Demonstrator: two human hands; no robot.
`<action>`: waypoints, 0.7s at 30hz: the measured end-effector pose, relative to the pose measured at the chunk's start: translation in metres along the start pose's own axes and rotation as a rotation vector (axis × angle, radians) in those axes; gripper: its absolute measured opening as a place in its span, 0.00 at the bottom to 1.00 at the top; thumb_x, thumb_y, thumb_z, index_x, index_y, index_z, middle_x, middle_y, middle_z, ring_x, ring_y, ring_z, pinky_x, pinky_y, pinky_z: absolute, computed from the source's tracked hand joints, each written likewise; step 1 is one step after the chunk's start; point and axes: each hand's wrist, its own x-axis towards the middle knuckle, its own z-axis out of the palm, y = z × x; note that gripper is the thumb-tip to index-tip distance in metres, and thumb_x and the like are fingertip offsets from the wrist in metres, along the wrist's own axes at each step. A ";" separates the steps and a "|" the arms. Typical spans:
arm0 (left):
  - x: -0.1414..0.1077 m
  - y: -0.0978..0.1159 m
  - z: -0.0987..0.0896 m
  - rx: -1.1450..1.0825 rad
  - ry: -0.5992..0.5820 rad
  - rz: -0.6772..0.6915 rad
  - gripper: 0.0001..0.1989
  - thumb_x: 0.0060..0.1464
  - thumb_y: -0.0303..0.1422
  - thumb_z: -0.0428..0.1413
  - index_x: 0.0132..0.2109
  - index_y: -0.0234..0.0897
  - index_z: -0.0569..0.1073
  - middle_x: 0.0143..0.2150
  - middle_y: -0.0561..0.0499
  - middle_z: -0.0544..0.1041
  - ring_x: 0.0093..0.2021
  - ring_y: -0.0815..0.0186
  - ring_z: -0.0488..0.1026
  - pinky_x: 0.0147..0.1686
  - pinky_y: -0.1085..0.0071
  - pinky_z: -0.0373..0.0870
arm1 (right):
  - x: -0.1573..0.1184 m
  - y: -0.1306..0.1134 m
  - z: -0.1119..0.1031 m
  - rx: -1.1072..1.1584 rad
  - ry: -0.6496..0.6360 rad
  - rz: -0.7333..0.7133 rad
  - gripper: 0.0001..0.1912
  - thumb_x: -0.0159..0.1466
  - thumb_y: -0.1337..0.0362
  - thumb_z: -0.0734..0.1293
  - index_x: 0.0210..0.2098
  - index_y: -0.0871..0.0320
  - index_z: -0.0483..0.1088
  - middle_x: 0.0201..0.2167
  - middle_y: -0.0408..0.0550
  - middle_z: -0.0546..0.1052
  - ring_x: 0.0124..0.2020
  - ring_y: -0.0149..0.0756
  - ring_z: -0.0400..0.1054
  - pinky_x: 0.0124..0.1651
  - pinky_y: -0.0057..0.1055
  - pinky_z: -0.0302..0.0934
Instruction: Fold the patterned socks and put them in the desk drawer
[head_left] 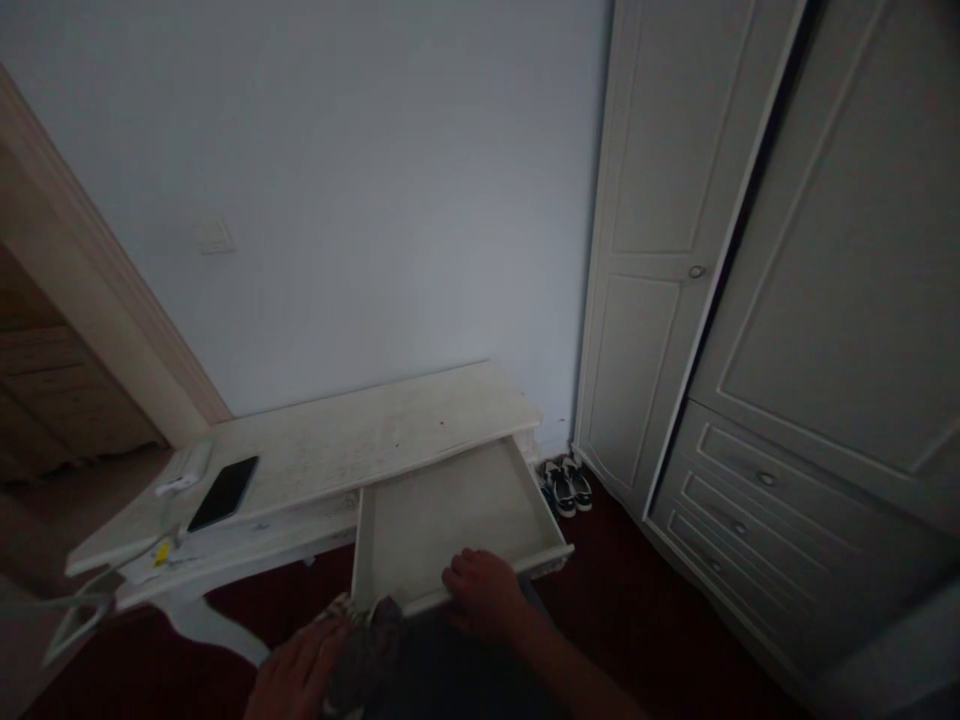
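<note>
A white desk (337,440) stands against the wall with its right drawer (450,510) pulled open; the drawer looks bare inside. My right hand (484,595) rests on the drawer's front edge, fingers curled over it. My left hand (300,675) is low at the bottom of the view, holding a dark crumpled cloth (367,650) just in front of the drawer's left corner.
A black phone (223,492) and a white charger block (184,468) with a cable lie on the desk's left end. A pair of shoes (566,485) sits on the dark red floor by the wall. A tall white wardrobe (750,300) fills the right side.
</note>
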 end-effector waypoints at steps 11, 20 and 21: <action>0.023 0.039 0.028 0.031 0.349 0.192 0.26 0.61 0.28 0.51 0.63 0.49 0.76 0.51 0.48 0.86 0.54 0.58 0.79 0.69 0.57 0.61 | -0.059 0.088 -0.040 -0.022 0.001 0.049 0.20 0.70 0.45 0.72 0.45 0.57 0.77 0.51 0.55 0.79 0.55 0.50 0.69 0.60 0.46 0.59; 0.040 0.033 0.048 0.110 0.400 0.390 0.21 0.72 0.33 0.45 0.58 0.48 0.81 0.46 0.49 0.88 0.49 0.62 0.81 0.70 0.59 0.61 | -0.057 0.107 -0.008 -0.151 -0.017 0.003 0.23 0.74 0.43 0.65 0.45 0.57 0.76 0.46 0.55 0.80 0.50 0.48 0.71 0.56 0.44 0.60; 0.038 0.039 0.052 0.078 0.437 0.356 0.21 0.72 0.33 0.45 0.56 0.50 0.82 0.44 0.50 0.88 0.48 0.62 0.81 0.71 0.57 0.60 | -0.058 0.107 -0.008 -0.155 -0.011 0.003 0.22 0.75 0.44 0.65 0.45 0.57 0.76 0.47 0.55 0.80 0.50 0.48 0.71 0.56 0.44 0.60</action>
